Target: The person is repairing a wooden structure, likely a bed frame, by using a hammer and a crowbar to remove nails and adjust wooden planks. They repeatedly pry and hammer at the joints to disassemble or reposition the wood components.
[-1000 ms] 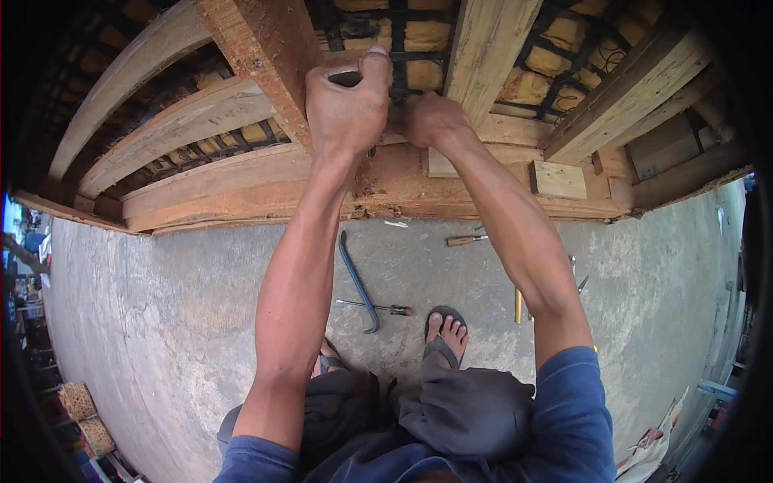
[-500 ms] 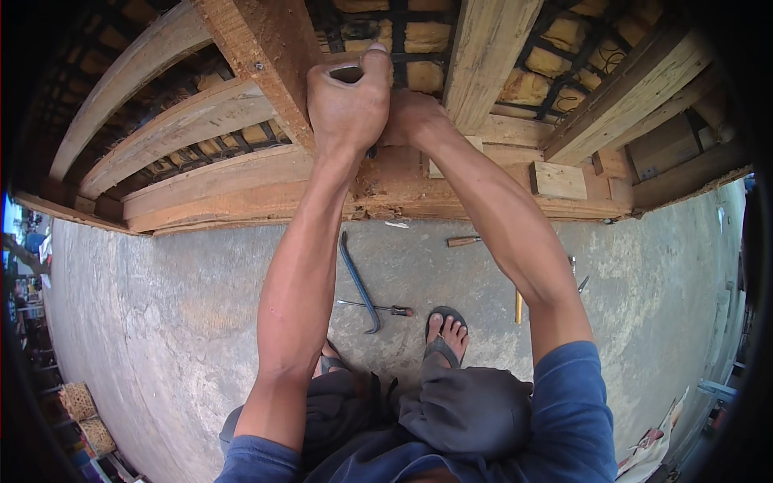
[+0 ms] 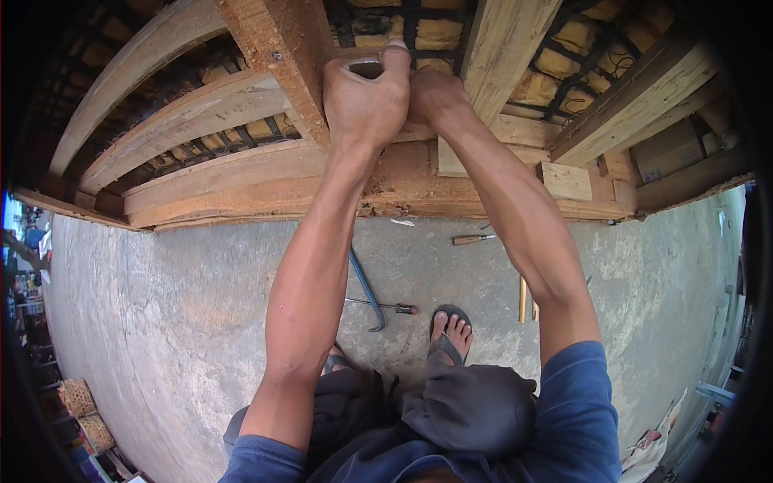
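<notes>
My left hand (image 3: 366,101) is closed beside a rough reddish vertical beam (image 3: 282,56) in a wooden frame, thumb pointing up, gripping something I cannot make out. My right hand (image 3: 435,101) is curled just behind and right of it, its fingertips and whatever it holds hidden by the left hand. A pale post (image 3: 511,48) rises just right of my hands. Behind them, black webbing straps cross yellowish foam pads (image 3: 576,36).
The frame's lower rail (image 3: 185,201) runs across above the concrete floor (image 3: 161,298). On the floor lie a blue pry bar (image 3: 364,284), a screwdriver (image 3: 403,308), a wooden-handled tool (image 3: 467,239) and yellow tools (image 3: 523,299). My sandalled foot (image 3: 451,330) is near them. Woven items (image 3: 84,406) sit lower left.
My right hand has moved leftward, tucking further behind my left hand. Both hands and the frame now appear a little farther right and higher in view.
</notes>
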Motion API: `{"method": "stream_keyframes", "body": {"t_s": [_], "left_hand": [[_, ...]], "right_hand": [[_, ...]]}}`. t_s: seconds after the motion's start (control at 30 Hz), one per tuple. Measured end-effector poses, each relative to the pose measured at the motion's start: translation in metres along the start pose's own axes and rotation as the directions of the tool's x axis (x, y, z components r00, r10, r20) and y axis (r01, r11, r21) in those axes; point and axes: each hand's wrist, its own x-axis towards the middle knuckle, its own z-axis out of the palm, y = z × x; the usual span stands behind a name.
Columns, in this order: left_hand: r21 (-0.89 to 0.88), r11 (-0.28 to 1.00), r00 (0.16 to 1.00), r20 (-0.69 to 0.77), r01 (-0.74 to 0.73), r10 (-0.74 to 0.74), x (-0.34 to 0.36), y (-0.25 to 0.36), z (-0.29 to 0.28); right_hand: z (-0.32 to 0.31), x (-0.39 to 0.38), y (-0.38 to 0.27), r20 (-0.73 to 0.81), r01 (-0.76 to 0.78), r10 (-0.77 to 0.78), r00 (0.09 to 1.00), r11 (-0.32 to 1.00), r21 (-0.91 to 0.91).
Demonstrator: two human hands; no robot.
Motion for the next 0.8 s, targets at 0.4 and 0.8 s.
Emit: {"method": "stream_keyframes", "body": {"t_s": [0.4, 0.8], "left_hand": [[-0.018, 1.0, 1.0, -0.027, -0.006, 0.006, 0.0, 0.005, 0.01], [-0.016, 1.0, 1.0, 0.0, 0.003, -0.003, -0.001, -0.003, 0.002]], "right_hand": [[0.026, -0.003, 0.017, -0.114, -0.019, 0.021, 0.993, 1.0, 0.025], [0.026, -0.074, 0.031, 0.116, -0.123, 0.115, 0.987, 0.99, 0.066]]}}
